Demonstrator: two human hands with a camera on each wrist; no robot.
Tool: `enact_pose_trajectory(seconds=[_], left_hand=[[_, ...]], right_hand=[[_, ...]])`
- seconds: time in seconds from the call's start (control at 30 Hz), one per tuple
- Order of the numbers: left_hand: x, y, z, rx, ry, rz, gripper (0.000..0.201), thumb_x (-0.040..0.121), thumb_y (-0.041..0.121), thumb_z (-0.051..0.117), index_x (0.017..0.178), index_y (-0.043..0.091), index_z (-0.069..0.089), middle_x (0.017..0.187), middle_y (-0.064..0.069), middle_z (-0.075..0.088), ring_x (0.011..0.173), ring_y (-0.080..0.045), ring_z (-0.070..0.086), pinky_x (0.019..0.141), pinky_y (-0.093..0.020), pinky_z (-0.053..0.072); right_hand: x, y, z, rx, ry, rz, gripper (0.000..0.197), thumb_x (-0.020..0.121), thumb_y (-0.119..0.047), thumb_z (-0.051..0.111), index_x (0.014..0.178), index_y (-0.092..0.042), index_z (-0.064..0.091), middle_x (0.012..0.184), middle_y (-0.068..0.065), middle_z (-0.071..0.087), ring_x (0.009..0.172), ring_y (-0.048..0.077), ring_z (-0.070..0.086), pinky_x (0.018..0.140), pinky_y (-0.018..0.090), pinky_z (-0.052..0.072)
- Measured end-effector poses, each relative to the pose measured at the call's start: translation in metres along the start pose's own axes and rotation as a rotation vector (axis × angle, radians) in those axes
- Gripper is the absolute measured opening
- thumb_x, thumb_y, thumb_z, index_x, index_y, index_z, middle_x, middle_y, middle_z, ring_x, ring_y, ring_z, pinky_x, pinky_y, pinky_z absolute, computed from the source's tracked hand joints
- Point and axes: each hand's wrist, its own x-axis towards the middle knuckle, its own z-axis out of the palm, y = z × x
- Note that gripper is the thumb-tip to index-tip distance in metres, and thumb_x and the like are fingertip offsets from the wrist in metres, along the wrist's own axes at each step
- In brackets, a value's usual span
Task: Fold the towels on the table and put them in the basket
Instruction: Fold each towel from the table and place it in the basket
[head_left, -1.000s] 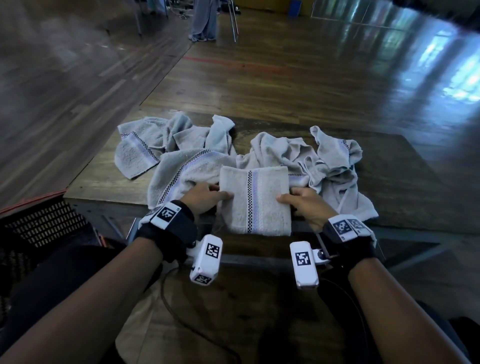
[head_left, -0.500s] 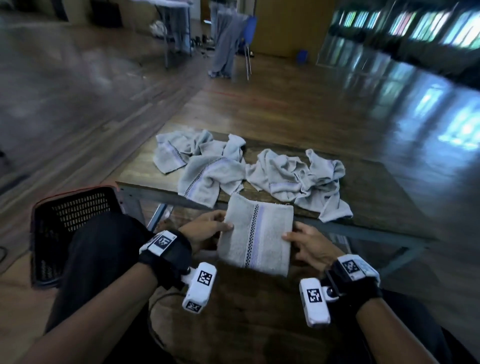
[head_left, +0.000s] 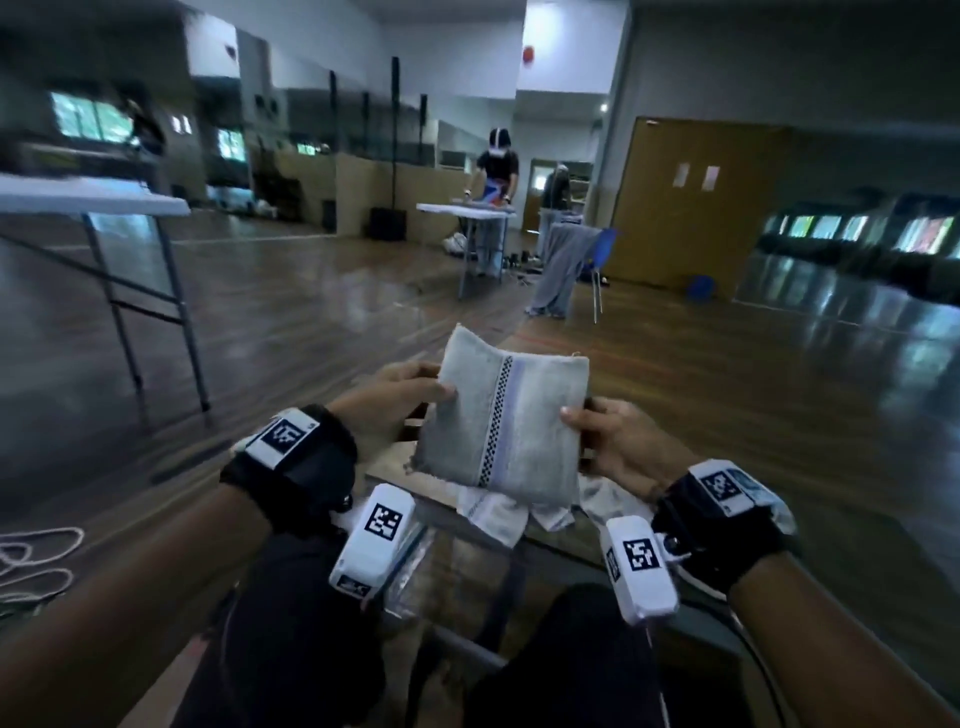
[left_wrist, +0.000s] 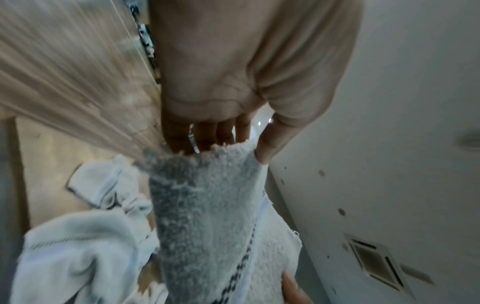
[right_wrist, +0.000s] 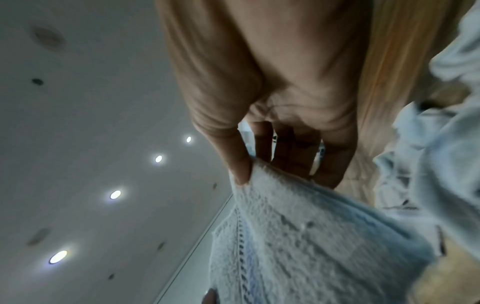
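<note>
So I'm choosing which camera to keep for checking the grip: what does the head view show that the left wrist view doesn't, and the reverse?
Only the head view shows both hands whole: the left hand and right hand hold the folded towel up by its side edges. It also shows the hall and a person at a far table.

Only the left wrist view shows the left fingers behind the towel edge with the thumb in front, and the ceiling.

Both show the folded towel and the unfolded towels below it.
</note>
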Motion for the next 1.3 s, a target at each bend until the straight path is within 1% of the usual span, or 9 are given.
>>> enact_pose_trajectory(seconds=[0.13,0.33,0.53,0.63,0.83,1.03,1.1,1.2,1.3], left_hand=[[-0.004,0.024,-0.051,-0.042,0.133,0.052,0.020,0.087,0.013,0.061,0.107,0.012,0.058,0.080,0.001,0.068,0.062,-0.008,0.066,0.049,-0.020,0.050],[-0.002,-0.012,-0.118,-0.034,0.321,-0.063,0.031,0.088,0.004,0.055,0.118,0.004,0.054,0.098,-0.009,0.060,0.076,-0.019,0.058,0.068,-0.031,0.046],[0.019,-0.137,-0.191,0.036,0.532,-0.344,0.016,0.091,-0.002,0.048,0.090,0.013,0.056,0.085,-0.008,0.053,0.068,-0.017,0.046,0.057,-0.027,0.032],[0.035,-0.222,-0.231,0.044,0.565,-0.524,0.026,0.090,-0.002,0.047,0.076,0.019,0.051,0.079,-0.004,0.052,0.070,-0.015,0.047,0.058,-0.025,0.032],[0.075,-0.369,-0.287,0.165,0.532,-0.772,0.020,0.081,-0.008,0.045,0.078,0.006,0.059,0.086,-0.015,0.053,0.076,-0.024,0.048,0.063,-0.029,0.035],[0.143,-0.476,-0.329,0.334,0.491,-0.899,0.023,0.084,0.002,0.047,0.099,-0.006,0.062,0.102,-0.020,0.062,0.098,-0.030,0.059,0.085,-0.036,0.047],[0.165,-0.501,-0.341,0.362,0.514,-0.941,0.031,0.086,0.005,0.048,0.112,-0.010,0.059,0.116,-0.026,0.060,0.109,-0.037,0.057,0.091,-0.040,0.046],[0.192,-0.530,-0.357,0.439,0.529,-1.003,0.036,0.088,0.013,0.050,0.117,-0.009,0.056,0.114,-0.026,0.059,0.110,-0.039,0.057,0.090,-0.039,0.046],[0.207,-0.550,-0.367,0.460,0.558,-1.032,0.039,0.087,0.014,0.050,0.122,-0.005,0.052,0.121,-0.024,0.057,0.112,-0.039,0.055,0.092,-0.041,0.046]], right_hand=[[0.050,-0.018,0.047,-0.037,-0.107,-0.075,0.019,0.087,-0.018,0.060,0.105,-0.012,0.060,0.091,0.006,0.069,0.079,0.023,0.067,0.070,0.037,0.056],[0.125,0.022,0.112,-0.110,-0.252,0.029,0.022,0.090,-0.021,0.057,0.110,-0.012,0.058,0.094,0.005,0.066,0.080,0.021,0.065,0.061,0.033,0.054],[0.203,0.147,0.180,-0.213,-0.279,0.288,0.014,0.093,-0.014,0.054,0.103,-0.005,0.059,0.088,0.006,0.066,0.073,0.018,0.066,0.058,0.030,0.052],[0.241,0.234,0.211,-0.333,-0.258,0.423,0.015,0.093,-0.013,0.052,0.103,-0.005,0.060,0.096,0.009,0.067,0.084,0.024,0.064,0.074,0.038,0.054],[0.303,0.393,0.258,-0.667,-0.186,0.625,0.028,0.087,-0.007,0.047,0.109,0.002,0.060,0.120,0.022,0.060,0.109,0.037,0.057,0.096,0.038,0.046],[0.370,0.491,0.281,-0.770,-0.155,0.723,0.039,0.089,-0.009,0.042,0.124,0.007,0.051,0.125,0.024,0.057,0.108,0.036,0.056,0.077,0.028,0.035],[0.390,0.514,0.286,-0.760,-0.152,0.736,0.041,0.089,-0.009,0.041,0.126,0.007,0.048,0.126,0.024,0.055,0.107,0.035,0.056,0.077,0.029,0.034],[0.418,0.541,0.293,-0.759,-0.132,0.754,0.047,0.089,-0.008,0.039,0.134,0.005,0.040,0.135,0.024,0.049,0.119,0.038,0.050,0.087,0.030,0.036],[0.436,0.560,0.298,-0.727,-0.098,0.725,0.046,0.089,-0.007,0.039,0.134,-0.001,0.043,0.133,0.021,0.052,0.116,0.036,0.052,0.083,0.027,0.035]])
